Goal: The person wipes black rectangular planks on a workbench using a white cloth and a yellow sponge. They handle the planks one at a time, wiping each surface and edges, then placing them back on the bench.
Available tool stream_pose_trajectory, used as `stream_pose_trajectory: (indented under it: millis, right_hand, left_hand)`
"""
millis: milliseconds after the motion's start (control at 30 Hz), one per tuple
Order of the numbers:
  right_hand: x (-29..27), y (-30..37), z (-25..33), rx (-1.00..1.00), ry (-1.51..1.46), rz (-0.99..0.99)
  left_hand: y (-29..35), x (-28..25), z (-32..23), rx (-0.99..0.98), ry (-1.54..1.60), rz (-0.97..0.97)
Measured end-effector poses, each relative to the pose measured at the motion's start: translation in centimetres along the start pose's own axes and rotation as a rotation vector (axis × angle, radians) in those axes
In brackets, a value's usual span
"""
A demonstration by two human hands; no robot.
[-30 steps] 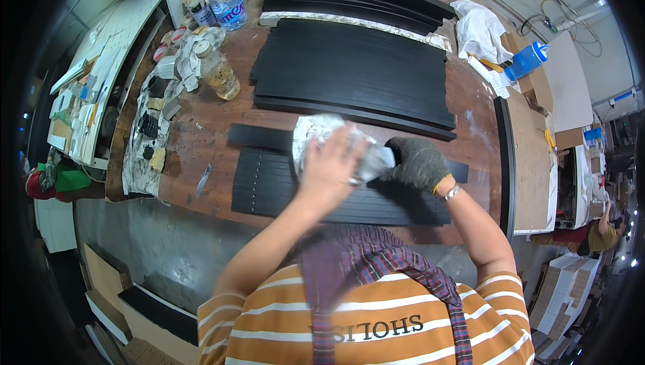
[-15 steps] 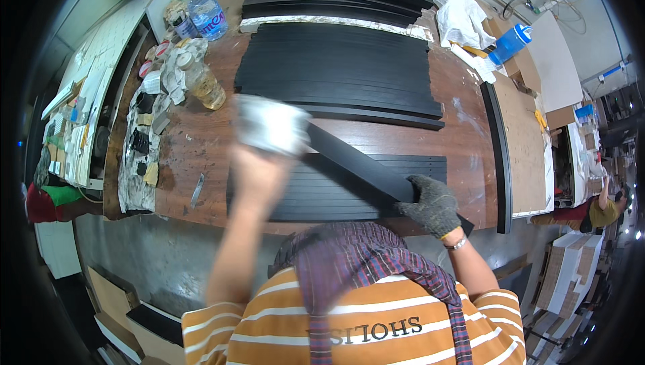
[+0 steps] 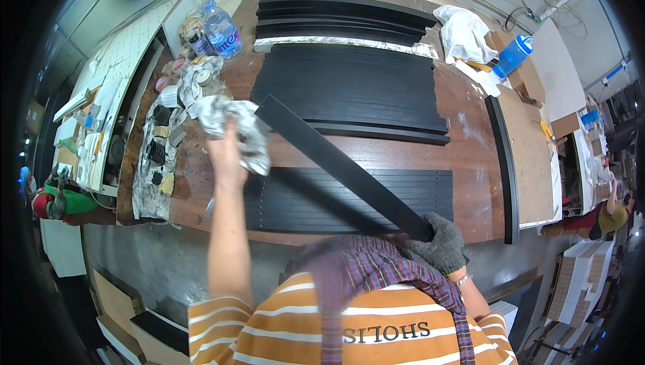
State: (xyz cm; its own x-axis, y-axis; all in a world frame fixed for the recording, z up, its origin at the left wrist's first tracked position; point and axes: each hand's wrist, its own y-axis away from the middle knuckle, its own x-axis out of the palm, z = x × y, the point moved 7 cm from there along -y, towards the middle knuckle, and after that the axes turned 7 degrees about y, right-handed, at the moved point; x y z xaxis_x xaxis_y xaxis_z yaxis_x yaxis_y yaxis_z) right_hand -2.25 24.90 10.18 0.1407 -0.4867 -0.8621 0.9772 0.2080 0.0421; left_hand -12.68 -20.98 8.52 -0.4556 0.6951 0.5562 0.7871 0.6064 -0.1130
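My bare left hand [image 3: 230, 156] grips a crumpled white rag [image 3: 247, 135] stained with grey, just off the far end of a long black board [image 3: 336, 163]. My right hand [image 3: 437, 242], in a dark grey knitted glove, is closed round the board's near end. The board slants up and to the left, raised over the table, and casts a shadow. Below it lies a row of black slats [image 3: 363, 193] with small holes near the ends. Farther back, more black slats [image 3: 349, 89] lie packed side by side.
On the left stand a large clear water bottle [image 3: 222, 32] and a stained cloth with small black pieces. A white cloth [image 3: 463, 32] and a blue bottle [image 3: 513, 54] sit at the far right. Another black board [image 3: 500, 170] lies along the brown table's [image 3: 470, 210] right edge.
My left hand and the rag have moved left, off the board's end. The right hand has drawn slightly nearer to me, and the board now shows its broad face.
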Motion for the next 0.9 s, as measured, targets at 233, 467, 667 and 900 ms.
stream_pose_trajectory:
  millis: [233, 467, 667, 900]
  right_hand:
    - [1.5, 1.5, -0.4, 0.054, 0.065, 0.131]
    - [3.1, 5.5, -3.5, 0.248, -0.056, 0.131]
    - [3.1, 6.0, -4.7, 0.211, -0.031, 0.149]
    - [3.1, 6.0, -4.2, 0.030, -0.001, 0.149]
  left_hand:
    - [0.2, 0.5, 4.4, 0.016, -0.457, 0.122]
    - [0.1, -3.4, 3.4, -0.184, -0.450, -0.032]
    - [4.9, 1.0, 4.8, -0.491, -0.240, 0.426]
    - [5.4, 2.5, 3.3, -0.539, -0.184, 0.414]
